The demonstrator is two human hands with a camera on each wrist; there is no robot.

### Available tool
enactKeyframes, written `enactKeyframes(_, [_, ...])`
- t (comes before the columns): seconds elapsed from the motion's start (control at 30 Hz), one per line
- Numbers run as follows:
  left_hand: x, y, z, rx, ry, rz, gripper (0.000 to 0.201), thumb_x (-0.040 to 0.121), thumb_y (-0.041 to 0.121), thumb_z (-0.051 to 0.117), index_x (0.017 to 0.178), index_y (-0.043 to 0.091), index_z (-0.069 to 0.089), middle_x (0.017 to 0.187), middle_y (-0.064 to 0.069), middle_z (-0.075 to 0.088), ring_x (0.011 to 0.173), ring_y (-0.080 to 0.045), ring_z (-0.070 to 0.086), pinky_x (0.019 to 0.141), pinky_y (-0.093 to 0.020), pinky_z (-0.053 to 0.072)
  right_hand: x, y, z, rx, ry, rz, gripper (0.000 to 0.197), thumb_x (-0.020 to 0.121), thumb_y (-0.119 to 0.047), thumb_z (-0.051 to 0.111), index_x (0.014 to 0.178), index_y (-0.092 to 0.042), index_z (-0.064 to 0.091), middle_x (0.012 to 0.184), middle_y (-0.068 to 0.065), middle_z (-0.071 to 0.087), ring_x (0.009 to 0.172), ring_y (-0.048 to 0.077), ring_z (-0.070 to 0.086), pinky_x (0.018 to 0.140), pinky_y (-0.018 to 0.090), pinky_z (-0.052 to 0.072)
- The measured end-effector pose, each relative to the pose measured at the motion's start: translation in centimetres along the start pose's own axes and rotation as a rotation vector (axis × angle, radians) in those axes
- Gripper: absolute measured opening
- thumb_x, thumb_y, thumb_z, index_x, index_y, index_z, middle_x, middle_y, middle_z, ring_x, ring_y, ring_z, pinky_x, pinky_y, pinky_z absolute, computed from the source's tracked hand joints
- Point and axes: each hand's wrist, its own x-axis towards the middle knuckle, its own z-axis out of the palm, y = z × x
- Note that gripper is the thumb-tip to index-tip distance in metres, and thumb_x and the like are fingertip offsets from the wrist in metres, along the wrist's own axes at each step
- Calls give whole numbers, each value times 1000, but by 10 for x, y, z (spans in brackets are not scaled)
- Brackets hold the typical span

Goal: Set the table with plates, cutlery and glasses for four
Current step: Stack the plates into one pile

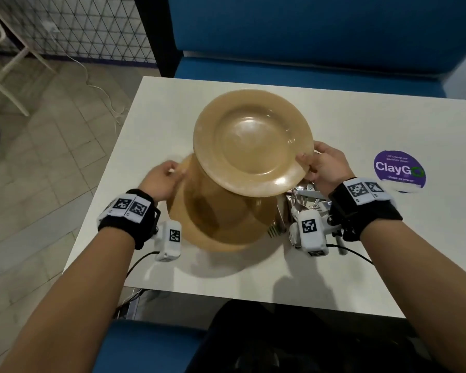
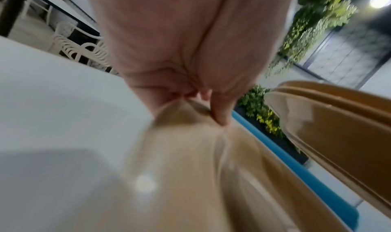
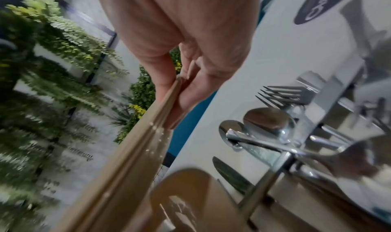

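A tan plate hangs tilted above the white table. My right hand pinches its right rim, thumb on top. In the right wrist view its edge shows a double rim, perhaps two plates together. Below it a second tan plate lies near the table, and my left hand grips its left rim. The left wrist view shows the thumb pressed on that rim. A pile of forks, spoons and knives lies right of the lower plate, partly under my right wrist.
A round purple sticker marks the table at the right. A blue bench runs along the far side. A white chair and a cable stand on the tiled floor to the left.
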Motion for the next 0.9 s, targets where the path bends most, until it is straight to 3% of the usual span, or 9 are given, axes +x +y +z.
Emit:
enactKeyframes(0.1, [7,23,0,-247,138,18,18,97,23,50,81,17,49,65,-4,52,40,-10,50,41,-17,38,-2,-9,0,-71,9,-80,25,86,3,58,106,-12,62,77,4,62,56,17,48,42,23,39])
enactKeyframes(0.17, [13,38,11,-292,162,22,19,97,21,51,78,20,50,65,-1,51,31,1,45,35,-11,34,1,-13,-3,-270,63,-151,32,89,-6,58,120,-14,59,88,3,65,71,19,62,58,30,54])
enactKeyframes(0.27, [14,62,42,-308,115,20,19,97,18,47,79,16,52,62,-3,48,29,1,42,33,-10,31,7,-20,-24,-598,98,-202,41,93,-24,52,133,-23,50,102,3,64,91,25,65,83,42,55])
enactKeyframes(0.43, [-5,126,116,-408,3,39,20,84,36,49,75,19,53,68,-3,51,58,-16,49,54,-27,45,19,-24,-91,-612,124,-88,65,89,-13,53,147,-22,25,109,6,60,100,27,61,91,46,52])
enactKeyframes(0.53, [0,162,168,-303,24,73,41,98,49,27,100,22,58,95,-9,65,90,-27,62,84,-43,53,24,-30,-148,-579,204,-64,73,84,-7,59,147,-17,24,110,4,53,103,23,57,94,41,50])
enactKeyframes(0.6, [1,182,210,-162,36,134,39,95,44,37,121,20,54,107,-8,64,102,-29,61,92,-47,50,26,-34,-193,-597,220,-62,65,81,-8,61,141,-14,38,116,5,58,107,23,58,94,41,51])
enactKeyframes(0.7, [-8,212,283,-101,-7,162,43,93,28,47,135,16,46,124,-7,59,109,-26,59,94,-44,50,26,-39,-269,-632,271,-41,61,76,-13,64,134,-15,46,120,7,60,108,27,59,93,45,51])
enactKeyframes(0.8, [-21,237,352,-87,-30,157,44,90,24,52,133,15,46,115,-3,62,102,-23,61,89,-40,52,21,-44,-342,-706,264,-14,63,74,-14,67,133,-13,46,117,9,62,104,28,61,89,43,52])
enactKeyframes(0.9, [-33,259,413,-101,-80,142,45,87,21,53,131,16,46,110,-4,63,92,-20,61,76,-34,52,14,-47,-408,-763,293,5,66,75,-11,68,136,-12,44,123,8,58,105,25,57,85,31,47])
